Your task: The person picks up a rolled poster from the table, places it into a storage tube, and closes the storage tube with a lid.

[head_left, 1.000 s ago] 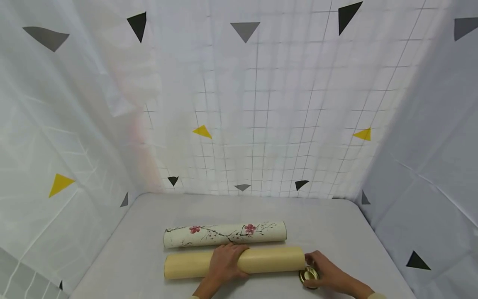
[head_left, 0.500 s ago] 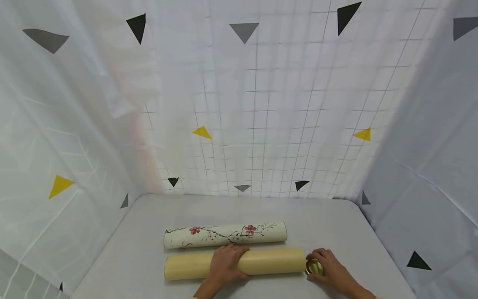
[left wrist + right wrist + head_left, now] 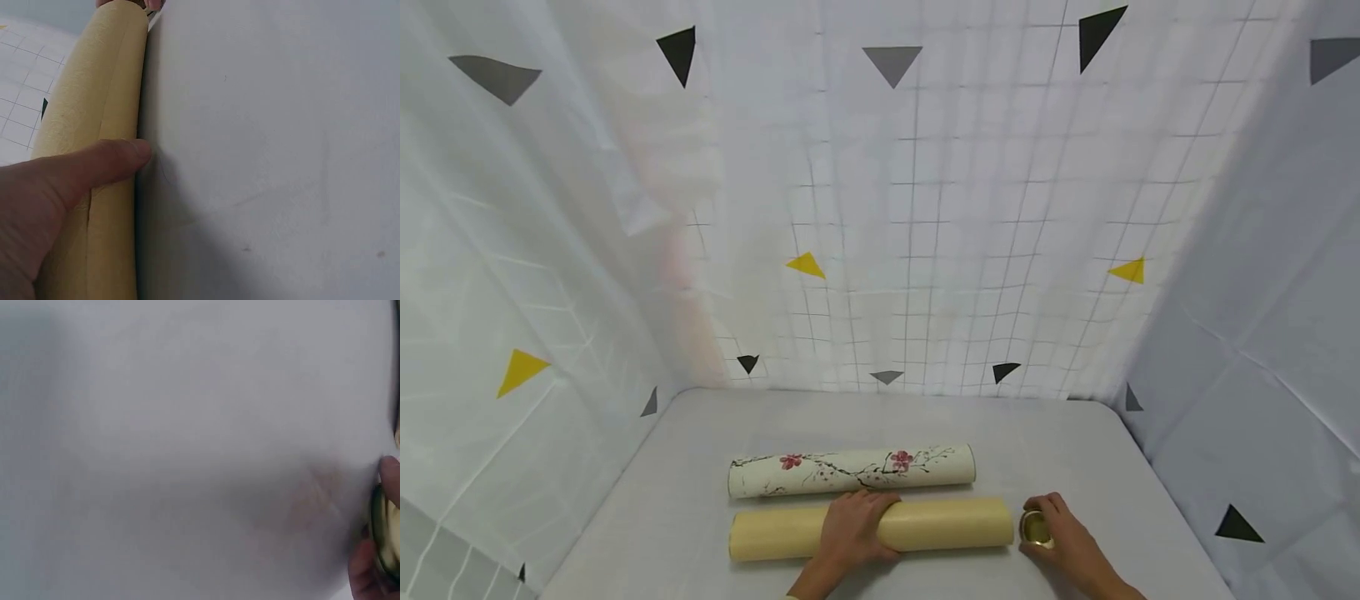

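Note:
A pale yellow cardboard tube (image 3: 951,525) lies crosswise on the white table. My left hand (image 3: 852,529) grips it near the middle; in the left wrist view the thumb (image 3: 122,159) lies across the tube. Just off the tube's right end, my right hand (image 3: 1071,542) holds a round gold cap (image 3: 1036,528) between thumb and fingers, with a small gap to the tube. Only an edge of the gold cap (image 3: 389,534) shows in the right wrist view. Behind the yellow tube is a white tube (image 3: 850,472) printed with red blossoms and dark branches.
The white table (image 3: 1037,433) has rounded far corners. White sheet walls (image 3: 880,208) with grid lines and black, grey and yellow triangles stand at the back and both sides.
My right hand has moved slightly right and away from me with the gold cap, turning it from lying flatter to standing more upright. The left hand and both tubes stay put.

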Available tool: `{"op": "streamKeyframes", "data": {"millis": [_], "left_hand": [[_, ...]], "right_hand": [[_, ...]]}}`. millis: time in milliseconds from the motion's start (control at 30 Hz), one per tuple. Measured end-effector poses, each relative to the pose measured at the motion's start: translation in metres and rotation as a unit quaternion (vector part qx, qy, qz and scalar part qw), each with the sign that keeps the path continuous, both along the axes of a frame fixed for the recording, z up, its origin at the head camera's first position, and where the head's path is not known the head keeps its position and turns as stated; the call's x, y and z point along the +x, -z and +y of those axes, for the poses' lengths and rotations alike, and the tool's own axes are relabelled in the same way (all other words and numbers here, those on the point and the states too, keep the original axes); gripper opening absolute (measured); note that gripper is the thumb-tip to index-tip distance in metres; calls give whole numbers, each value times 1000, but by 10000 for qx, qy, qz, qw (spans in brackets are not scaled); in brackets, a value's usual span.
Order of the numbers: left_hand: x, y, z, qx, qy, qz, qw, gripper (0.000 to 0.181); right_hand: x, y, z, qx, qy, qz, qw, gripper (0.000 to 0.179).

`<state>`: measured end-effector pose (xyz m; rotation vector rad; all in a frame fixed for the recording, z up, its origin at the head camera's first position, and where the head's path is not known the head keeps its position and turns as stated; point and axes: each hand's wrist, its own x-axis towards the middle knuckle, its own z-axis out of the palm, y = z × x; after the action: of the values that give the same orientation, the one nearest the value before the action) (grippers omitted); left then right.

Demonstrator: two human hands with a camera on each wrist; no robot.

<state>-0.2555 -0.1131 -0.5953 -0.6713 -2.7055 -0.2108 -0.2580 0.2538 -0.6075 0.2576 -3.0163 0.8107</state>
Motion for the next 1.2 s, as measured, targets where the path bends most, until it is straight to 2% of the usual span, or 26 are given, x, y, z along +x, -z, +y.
{"op": "streamKeyframes", "data": {"millis": [100,300,500,667,767,867,967,1067,1200], "left_hand": [[0,-1,0,21,29,-49,10000,76],[1,-3,0,78,27,-82,9999,75],[1,-3,1,81,-1,-88,9999,75],[1,-2,0,33,60,-109,9999,75],[1,-2,1,32,89,-95,9999,75],[1,-3,2,40,76,-72,9999,76],[1,-4,4,15,70,-62,10000,77],[2,-4,5,26,62,-60,10000,78],[2,-5,8,79,12,-23,10000,79]], "right_hand": [[-1,-1,-1,-233,234,-72,9994,50],[0,-4,-3,-592,315,6,9977,40],[-1,-7,-4,-561,368,182,9976,34],[-1,-8,-11,-833,570,-197,9947,21],[0,-9,-17,-1233,759,-598,9876,37],[1,-11,-24,-1632,929,-1044,9767,54],[1,-13,-30,-1738,954,-1248,9722,55],[2,-14,-34,-1747,850,-1184,9738,50],[2,-14,-36,-2104,890,-1208,9660,50]]}}
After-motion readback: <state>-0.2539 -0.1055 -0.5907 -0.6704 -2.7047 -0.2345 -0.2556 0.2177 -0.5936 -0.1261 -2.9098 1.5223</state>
